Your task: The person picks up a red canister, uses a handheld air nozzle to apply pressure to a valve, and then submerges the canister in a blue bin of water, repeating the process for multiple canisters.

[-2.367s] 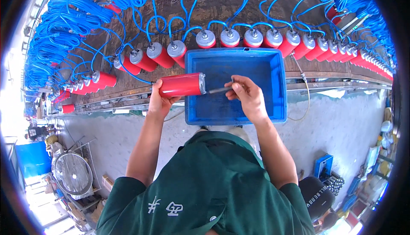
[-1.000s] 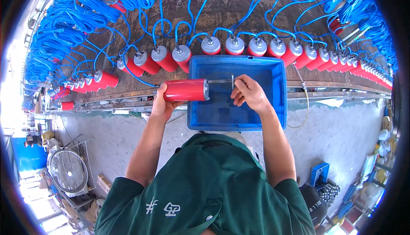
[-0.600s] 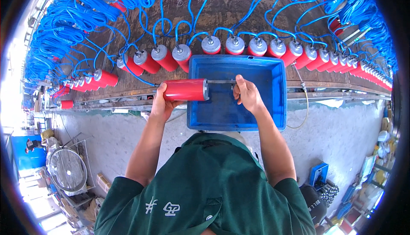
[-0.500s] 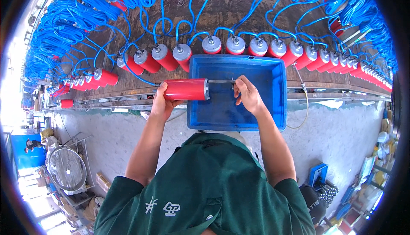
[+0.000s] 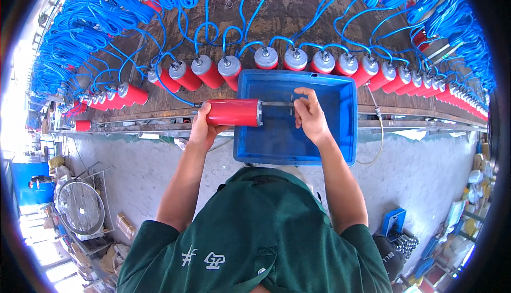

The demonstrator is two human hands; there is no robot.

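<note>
A red cylinder with a silver end cap lies level in my left hand, whose fingers wrap round its left end. A blue cable runs to that end from the table. Out of the cylinder's right end sticks a thin metal rod, reaching over a blue plastic bin. At the rod's tip is a small crosspiece. My right hand is beside this tip, its index finger stretched out and the other fingers partly bent. Whether a fingertip touches the crosspiece is hard to make out.
Behind the bin, a long row of red cylinders with silver caps lines the wooden table. Coiled blue cables are heaped along the far side and left. A pale hose hangs off the edge. A wheel stands lower left.
My right hand's index finger has lifted and straightened away from the rod's tip. My left hand and the red cylinder have stayed nearly in place.
</note>
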